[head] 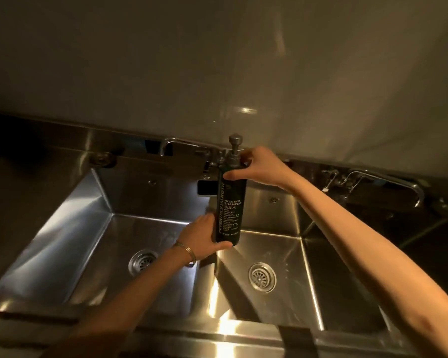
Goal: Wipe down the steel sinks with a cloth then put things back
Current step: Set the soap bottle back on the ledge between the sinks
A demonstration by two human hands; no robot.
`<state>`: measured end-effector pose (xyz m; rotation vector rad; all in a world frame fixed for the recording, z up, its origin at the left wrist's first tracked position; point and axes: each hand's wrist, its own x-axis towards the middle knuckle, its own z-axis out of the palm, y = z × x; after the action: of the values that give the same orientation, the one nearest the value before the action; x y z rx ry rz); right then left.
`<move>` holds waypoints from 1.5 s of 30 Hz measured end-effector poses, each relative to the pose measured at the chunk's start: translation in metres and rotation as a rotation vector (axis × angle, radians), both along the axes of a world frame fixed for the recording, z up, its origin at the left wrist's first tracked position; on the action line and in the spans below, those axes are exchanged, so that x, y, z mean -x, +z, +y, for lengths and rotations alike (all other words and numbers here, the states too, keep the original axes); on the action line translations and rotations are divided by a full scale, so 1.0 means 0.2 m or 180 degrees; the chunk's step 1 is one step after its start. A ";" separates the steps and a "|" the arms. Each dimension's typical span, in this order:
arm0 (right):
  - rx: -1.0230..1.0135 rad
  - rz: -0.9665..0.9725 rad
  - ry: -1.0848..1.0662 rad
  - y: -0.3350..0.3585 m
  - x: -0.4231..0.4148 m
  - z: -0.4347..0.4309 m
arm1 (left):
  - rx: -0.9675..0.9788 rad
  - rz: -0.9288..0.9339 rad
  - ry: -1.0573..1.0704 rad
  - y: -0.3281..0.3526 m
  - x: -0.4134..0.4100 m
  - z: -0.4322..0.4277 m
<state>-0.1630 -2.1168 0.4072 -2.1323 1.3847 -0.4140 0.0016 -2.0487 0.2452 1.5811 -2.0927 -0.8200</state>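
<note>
A tall dark shampoo bottle with a grey pump top is held upright above the divider between two steel sinks. My left hand grips its base, with a bracelet on that wrist. My right hand grips the bottle's shoulder just under the pump. The left sink and the middle sink both show round drain strainers on bare floors. No cloth is in view.
A faucet runs along the back ledge behind the bottle. Another faucet arches over a third, darker basin at the right. A dark holder hangs on the back wall. The steel front rim runs along the bottom.
</note>
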 end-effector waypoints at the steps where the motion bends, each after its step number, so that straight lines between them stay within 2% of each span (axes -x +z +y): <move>1: 0.0054 0.0012 0.0015 -0.02 -0.11 0.05 | -0.0025 -0.0003 0.0022 0.00 -0.10 0.06; 6: 0.0128 -0.0003 0.0176 -0.08 -0.63 0.31 | -0.0061 -0.0192 0.0331 -0.01 -0.62 0.37; 10: 0.0114 -0.0101 0.0434 -0.07 -1.08 0.45 | -0.0242 0.0015 0.0809 0.00 -1.02 0.59; 16: 0.0136 -0.0420 0.0743 -0.06 -1.61 0.54 | 0.0013 0.0291 0.1549 0.01 -1.48 0.78; 20: 0.0043 0.0031 0.1181 -0.09 -1.90 0.49 | -0.0109 0.0316 0.1755 -0.01 -1.71 0.79; 23: 0.0002 0.0228 0.1323 -0.12 -2.10 0.39 | -0.0164 0.0256 0.1869 -0.03 -1.87 0.71; 30: 0.0106 0.0192 0.1241 -0.13 -2.47 0.01 | -0.0426 0.0106 0.1724 0.02 -2.28 0.33; 37: 0.0191 0.0172 0.1141 -0.16 -2.79 -0.33 | -0.0526 -0.0027 0.1925 0.03 -2.60 -0.03; 45: 0.0162 0.0100 0.0845 -0.22 -3.05 -0.52 | -0.0588 -0.0865 0.1746 0.03 -2.88 -0.32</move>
<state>0.4477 -2.2213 0.3640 -2.3337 1.0965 -0.3146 0.5786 -2.1132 0.2517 2.3285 -1.6317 -0.6379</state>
